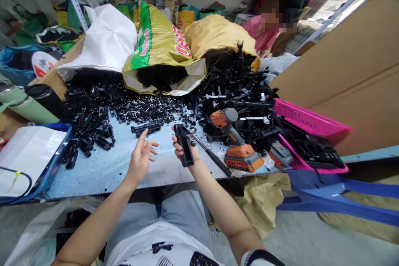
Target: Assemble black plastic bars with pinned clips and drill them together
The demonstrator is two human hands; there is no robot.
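Observation:
Over the front of the blue worktable point(131, 170), my right hand point(193, 156) is wrapped round a long black plastic part point(184, 145), held tilted with its grooved side showing. My left hand point(142, 156) is just to the left, fingers spread and holding nothing. Beyond the left fingertips lies another black part point(147, 129). A pile of screws point(149, 108) spreads behind it. Right of my right hand, a ratchet wrench point(212, 153) with a black handle lies slantwise. An orange and grey cordless impact driver point(235, 139) stands on its battery beside it.
Open sacks point(165, 50) spill black parts along the back. Black pieces point(90, 124) are heaped at left, near a blue tray point(59, 162) and a dark tumbler point(46, 97). At right are a pink basket point(311, 118) and a blue plastic chair point(343, 195). Another person point(264, 29) is behind.

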